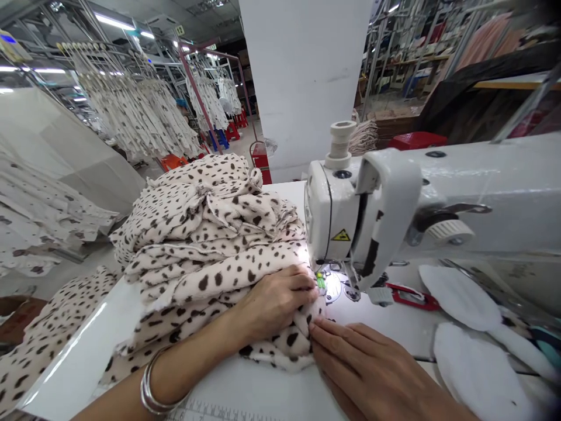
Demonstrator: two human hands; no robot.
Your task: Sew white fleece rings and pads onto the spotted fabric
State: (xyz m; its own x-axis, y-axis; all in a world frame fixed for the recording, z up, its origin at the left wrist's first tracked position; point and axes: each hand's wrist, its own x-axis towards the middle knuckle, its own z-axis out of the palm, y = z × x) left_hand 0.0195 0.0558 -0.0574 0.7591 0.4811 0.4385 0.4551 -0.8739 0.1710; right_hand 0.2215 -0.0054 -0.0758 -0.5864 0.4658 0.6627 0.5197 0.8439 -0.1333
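A cream fleece fabric with dark spots (245, 270) lies bunched on the sewing machine table, its right edge at the machine's needle area. My left hand (280, 301), a silver bangle on its wrist, has curled fingers closed on the fabric just left of the lit needle plate (333, 287). Flat on the table, my right hand (368, 365) has its fingers stretched out, the tips touching the fabric's right edge. The white sewing machine head (335, 210) stands above the plate. A small green and yellow part (321, 279) shows beside the left fingertips. The needle itself is not distinct.
Red thread snips (412, 297) lie under the machine arm. White padded pieces (460, 298) rest at the right. A printed ruler (219, 412) runs along the front edge. Spotted garments (135, 105) hang on racks behind, left of a white pillar (307, 82).
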